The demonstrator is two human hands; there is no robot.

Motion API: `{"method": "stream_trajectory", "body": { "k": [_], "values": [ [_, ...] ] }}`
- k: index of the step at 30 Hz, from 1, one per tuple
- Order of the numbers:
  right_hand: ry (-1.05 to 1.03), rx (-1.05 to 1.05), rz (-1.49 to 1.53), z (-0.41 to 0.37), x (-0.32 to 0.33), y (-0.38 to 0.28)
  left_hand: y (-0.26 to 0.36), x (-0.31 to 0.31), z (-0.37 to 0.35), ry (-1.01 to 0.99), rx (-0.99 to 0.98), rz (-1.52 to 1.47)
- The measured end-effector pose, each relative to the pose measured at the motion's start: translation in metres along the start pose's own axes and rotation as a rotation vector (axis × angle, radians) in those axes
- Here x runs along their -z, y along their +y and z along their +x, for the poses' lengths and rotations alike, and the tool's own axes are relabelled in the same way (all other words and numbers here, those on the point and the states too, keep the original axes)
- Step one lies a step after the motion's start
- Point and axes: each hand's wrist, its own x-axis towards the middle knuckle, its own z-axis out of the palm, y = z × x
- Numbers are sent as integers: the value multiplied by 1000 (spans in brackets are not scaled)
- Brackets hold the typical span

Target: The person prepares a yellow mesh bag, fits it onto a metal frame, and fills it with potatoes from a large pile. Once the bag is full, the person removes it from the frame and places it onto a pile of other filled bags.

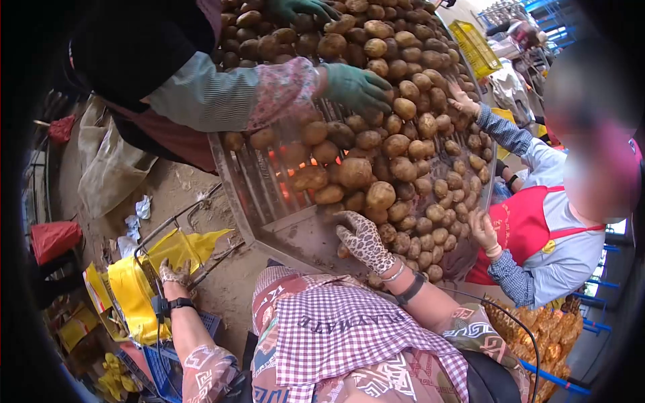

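Note:
My right hand (366, 243), in a leopard-print glove, rests at the near edge of a heap of brown potatoes (380, 195). Its fingers are stretched out against the pile and grip no potato that I can see. Under the heap lies a metal sorting table (295, 236) with a slatted part (259, 185), and orange light shows between the slats. Off to the left, my left hand (176, 274), also gloved, is beside a yellow bag (134, 292) hung on a metal frame (176, 218). Its fingers look apart, with nothing visible in them.
Across the table, a co-worker's green-gloved hand (356, 88) touches potatoes. On the right, a person in a red apron (517, 218) reaches over the heap. A blue crate (164, 366) stands lower left, filled orange net sacks (537, 329) lower right, and a yellow crate (474, 48) beyond.

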Motion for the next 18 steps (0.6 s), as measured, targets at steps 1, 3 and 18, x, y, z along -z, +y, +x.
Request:
{"method": "stream_trajectory", "body": {
  "k": [1, 3, 18],
  "values": [
    [127, 50, -44, -3, 8, 9, -4, 0, 1, -149, -50, 15],
    [282, 6, -13, -12, 22, 32, -5, 14, -1, -481, -172, 117],
    [391, -126, -592, 1, 70, 65, -198, -220, -368, -1435, -1371, 1634]
  ]
}}
